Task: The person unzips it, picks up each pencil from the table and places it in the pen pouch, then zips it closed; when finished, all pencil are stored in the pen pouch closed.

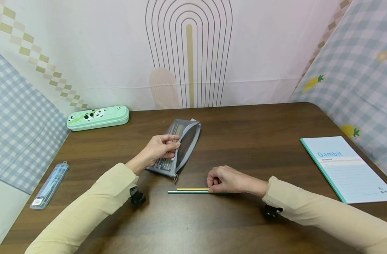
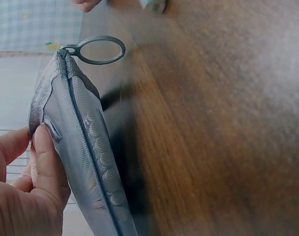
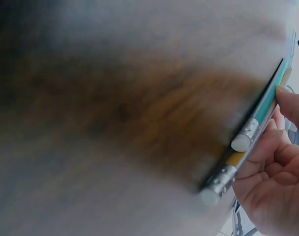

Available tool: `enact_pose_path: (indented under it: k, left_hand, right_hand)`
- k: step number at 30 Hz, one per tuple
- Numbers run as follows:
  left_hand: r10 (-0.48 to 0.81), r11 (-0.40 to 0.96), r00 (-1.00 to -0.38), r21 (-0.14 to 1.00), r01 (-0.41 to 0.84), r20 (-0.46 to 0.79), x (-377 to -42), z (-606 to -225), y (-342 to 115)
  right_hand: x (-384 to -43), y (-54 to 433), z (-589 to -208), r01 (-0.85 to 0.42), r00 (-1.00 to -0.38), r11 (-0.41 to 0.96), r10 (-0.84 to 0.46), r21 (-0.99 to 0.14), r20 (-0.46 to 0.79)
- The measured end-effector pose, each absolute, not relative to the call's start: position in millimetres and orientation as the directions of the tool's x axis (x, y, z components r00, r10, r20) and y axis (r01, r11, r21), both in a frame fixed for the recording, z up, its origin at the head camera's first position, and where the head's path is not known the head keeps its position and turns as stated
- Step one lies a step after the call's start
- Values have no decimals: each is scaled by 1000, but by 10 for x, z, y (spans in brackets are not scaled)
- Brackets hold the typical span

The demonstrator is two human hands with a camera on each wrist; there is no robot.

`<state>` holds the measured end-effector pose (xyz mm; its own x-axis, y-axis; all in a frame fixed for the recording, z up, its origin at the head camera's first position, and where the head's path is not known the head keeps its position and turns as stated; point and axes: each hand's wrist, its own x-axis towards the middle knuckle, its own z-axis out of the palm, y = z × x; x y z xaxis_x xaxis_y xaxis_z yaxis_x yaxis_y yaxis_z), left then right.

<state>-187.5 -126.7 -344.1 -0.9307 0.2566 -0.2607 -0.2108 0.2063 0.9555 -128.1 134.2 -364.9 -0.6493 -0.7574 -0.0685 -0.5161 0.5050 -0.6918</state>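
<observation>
My left hand pinches the rim of a grey mesh pencil pouch, thumb and fingertips at the edge of its unzipped mouth. Several slim things show through the mesh. At the pouch's near corner hangs a ring-shaped zipper pull. Right of the pouch, my right hand holds two pencils lying side by side low at the table, a green pencil and a yellow pencil. In the right wrist view the thumb presses the green one, and both white eraser ends stick out past the fingers.
A mint pencil case with pandas lies at the table's back left. A flat clear-blue case is by the left edge. Toward the right edge lies a "Gambit" notebook. Patterned cloth hangs behind the brown table.
</observation>
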Motion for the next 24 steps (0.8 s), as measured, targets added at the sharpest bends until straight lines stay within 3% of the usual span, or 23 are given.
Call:
enact_pose_path:
  k: [5,10,16,24]
  left_hand:
    - [267,211,-927,954,-212,-265,-1872,-3461,-1269]
    - [274,210,-926,956,-206,-259,-1879,-3468,-1268]
    - [263,213,-927,953,-214,-267,-1883,-3456,-1269]
    - [250,204,-931,955,-217,-265,-1895,-3455,-1251]
  right_hand:
    - [-1377,1405,-3602,-515,-666,457,-746,-725,3]
    - [-1520,1425,-3441,-357,-765,419,-644,-835,4]
    - [-1661,1333,-3358,-23,-846,344,-507,-939,-164]
    - [-1848,1090,-3430,299,-802,249,-458,-921,-383]
